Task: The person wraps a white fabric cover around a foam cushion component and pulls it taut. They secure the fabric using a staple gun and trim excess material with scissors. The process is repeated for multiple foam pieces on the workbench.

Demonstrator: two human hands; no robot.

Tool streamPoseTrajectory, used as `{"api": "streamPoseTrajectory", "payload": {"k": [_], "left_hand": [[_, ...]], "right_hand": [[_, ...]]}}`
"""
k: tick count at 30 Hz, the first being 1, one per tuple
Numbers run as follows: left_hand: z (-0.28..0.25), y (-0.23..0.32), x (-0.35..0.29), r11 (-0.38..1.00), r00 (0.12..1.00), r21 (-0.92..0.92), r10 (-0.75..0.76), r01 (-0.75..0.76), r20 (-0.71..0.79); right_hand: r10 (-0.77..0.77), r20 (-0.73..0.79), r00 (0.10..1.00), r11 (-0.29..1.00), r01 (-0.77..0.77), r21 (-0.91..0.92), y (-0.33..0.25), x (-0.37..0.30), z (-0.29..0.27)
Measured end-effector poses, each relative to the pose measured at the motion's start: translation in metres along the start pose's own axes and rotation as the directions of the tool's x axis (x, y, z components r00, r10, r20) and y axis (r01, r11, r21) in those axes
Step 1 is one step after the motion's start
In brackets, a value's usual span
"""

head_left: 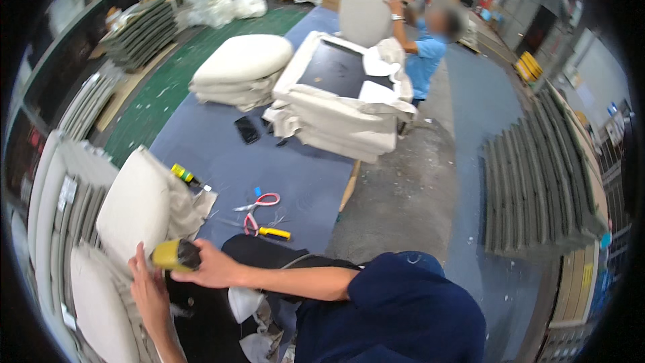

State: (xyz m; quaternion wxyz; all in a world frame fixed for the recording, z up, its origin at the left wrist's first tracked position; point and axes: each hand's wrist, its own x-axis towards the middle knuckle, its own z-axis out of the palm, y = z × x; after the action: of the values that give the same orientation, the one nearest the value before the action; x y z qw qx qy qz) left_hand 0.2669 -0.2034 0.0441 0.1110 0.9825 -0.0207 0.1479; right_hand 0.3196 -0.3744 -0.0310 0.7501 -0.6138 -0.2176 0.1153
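In my right hand (218,266) is a yellow-and-black hand tool (176,255), which looks like a staple gun seen from above; my fingers are closed round its dark end. My left hand (149,290) is just below the tool, fingers stretched out against a beige fabric-covered piece (101,296). A black panel (201,316) with loose white and beige cloth lies under both forearms. Behind my hands, another beige padded cushion (138,202) stands on edge. The tool's working tip is hidden.
On the blue-grey table (235,161) lie red-handled scissors (265,202), red-handled cutters (251,223), a yellow-handled screwdriver (274,233), a yellow-green tool (185,175) and a black phone (246,130). Stacked cushions (242,60) and a co-worker (424,60) at an upholstered frame (342,114) are farther off.
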Motion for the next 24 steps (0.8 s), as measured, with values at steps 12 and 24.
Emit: {"api": "streamPoseTrajectory", "payload": {"k": [12, 24], "left_hand": [[-0.001, 0.002, -0.003, 0.989, 0.989, -0.016, -0.146, 0.146, 0.024], [-0.01, 0.0, -0.008, 0.974, 0.974, 0.112, -0.206, 0.196, 0.092]], "right_hand": [[0.145, 0.071, 0.987, 0.986, -0.15, 0.069, -0.028, -0.004, -0.02], [0.124, 0.058, 0.991, 0.991, -0.121, -0.058, -0.016, -0.01, -0.02]]}}
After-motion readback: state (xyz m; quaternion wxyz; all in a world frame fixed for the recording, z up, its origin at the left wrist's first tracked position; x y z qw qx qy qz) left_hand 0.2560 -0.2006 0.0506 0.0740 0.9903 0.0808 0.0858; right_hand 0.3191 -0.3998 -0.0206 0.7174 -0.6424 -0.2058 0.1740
